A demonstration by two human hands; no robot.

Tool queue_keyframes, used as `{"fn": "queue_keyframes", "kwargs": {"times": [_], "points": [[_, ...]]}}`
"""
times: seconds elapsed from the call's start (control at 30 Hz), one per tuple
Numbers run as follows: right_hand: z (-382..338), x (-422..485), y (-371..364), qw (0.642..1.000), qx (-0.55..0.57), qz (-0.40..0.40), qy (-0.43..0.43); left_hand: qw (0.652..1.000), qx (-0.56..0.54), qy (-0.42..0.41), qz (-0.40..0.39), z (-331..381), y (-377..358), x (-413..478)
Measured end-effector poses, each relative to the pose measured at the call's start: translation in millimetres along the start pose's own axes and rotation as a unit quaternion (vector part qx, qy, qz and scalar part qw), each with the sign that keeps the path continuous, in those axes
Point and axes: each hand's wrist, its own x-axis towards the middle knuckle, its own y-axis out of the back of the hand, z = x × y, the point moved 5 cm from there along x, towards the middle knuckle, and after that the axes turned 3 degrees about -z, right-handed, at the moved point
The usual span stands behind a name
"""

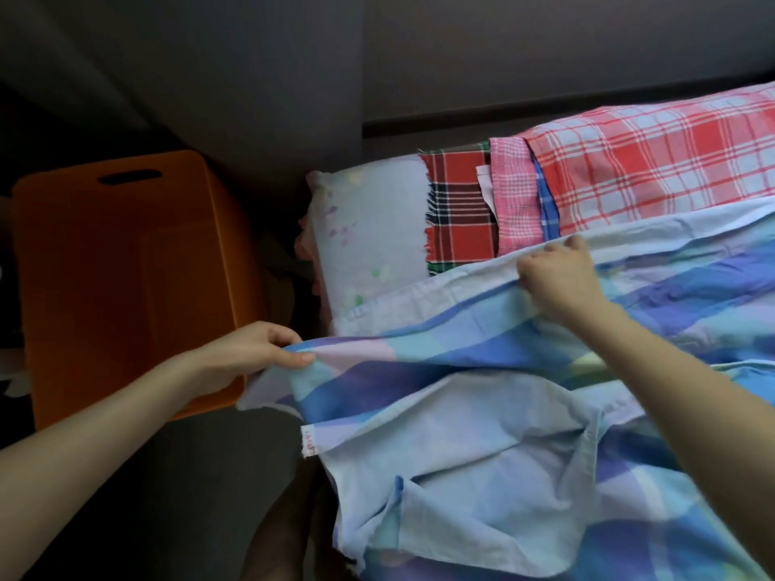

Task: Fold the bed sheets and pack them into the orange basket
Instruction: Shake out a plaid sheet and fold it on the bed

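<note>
A blue, white and purple checked bed sheet (482,454) lies rumpled over the bed, partly doubled over. My left hand (256,350) pinches its near left edge between thumb and fingers, lifted a little off the bed. Farther back, my right hand (557,274) grips the sheet's pale upper edge with curled fingers. The orange basket (126,278) stands on the floor to the left of the bed, beside my left hand, and looks to hold nothing.
At the head of the bed lie a pale floral pillow (373,228), a red-green plaid cloth (461,207), a pink checked cloth (516,195) and a red-and-blue checked pillow (654,161). A grey wall rises behind. Dark floor lies between basket and bed.
</note>
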Motion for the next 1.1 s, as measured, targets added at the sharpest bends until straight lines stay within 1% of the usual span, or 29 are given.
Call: {"fn": "queue_keyframes", "kwargs": {"times": [0.07,0.1,0.13,0.2,0.27,0.33,0.37,0.43,0.47,0.5,0.53,0.57,0.67,0.73,0.8,0.87,0.97,1.03,1.1], "points": [[29,-1,26,0.996,0.017,0.064,-0.057,0.999,0.009,-0.017,0.050,-2,10,2],[40,-4,35,0.993,0.018,0.089,-0.069,0.997,0.026,-0.027,0.074,-3,14,4],[47,-5,43,0.991,0.015,0.112,-0.070,0.993,0.050,-0.037,0.096,-4,16,6],[43,1,41,0.991,0.000,0.123,-0.058,0.984,0.108,-0.044,0.133,-6,17,16],[26,18,30,0.990,-0.007,0.137,-0.045,0.966,0.187,-0.013,0.177,-13,18,31],[11,34,18,0.989,-0.006,0.139,-0.046,0.937,0.275,0.043,0.209,-16,20,45],[8,39,12,0.989,0.005,0.132,-0.064,0.918,0.326,0.078,0.212,-13,19,50],[4,42,-8,0.992,0.032,0.069,-0.105,0.867,0.435,0.128,0.207,3,15,55],[1,40,-13,0.991,0.040,0.043,-0.118,0.845,0.470,0.127,0.220,18,13,55],[3,35,-12,0.989,0.046,0.032,-0.134,0.828,0.496,0.104,0.239,42,9,56],[3,31,-10,0.988,0.052,0.034,-0.143,0.821,0.504,0.072,0.259,63,7,55],[14,22,-5,0.985,0.052,0.055,-0.158,0.820,0.501,0.031,0.274,91,1,56],[50,-4,-5,0.971,0.087,0.102,-0.198,0.847,0.436,-0.094,0.291,161,-22,69],[74,-21,-7,0.959,0.101,0.126,-0.231,0.853,0.409,-0.159,0.282,203,-43,78],[95,-36,-11,0.945,0.125,0.110,-0.280,0.856,0.402,-0.201,0.255,235,-64,85],[119,-53,-16,0.920,0.163,0.094,-0.343,0.855,0.405,-0.232,0.224,259,-90,94],[153,-76,-29,0.864,0.256,0.092,-0.423,0.844,0.430,-0.255,0.192,289,-122,109],[177,-88,-39,0.825,0.309,0.092,-0.464,0.841,0.432,-0.274,0.177,311,-143,122],[193,-94,-46,0.797,0.349,0.084,-0.485,0.841,0.423,-0.291,0.170,331,-160,131]]}}
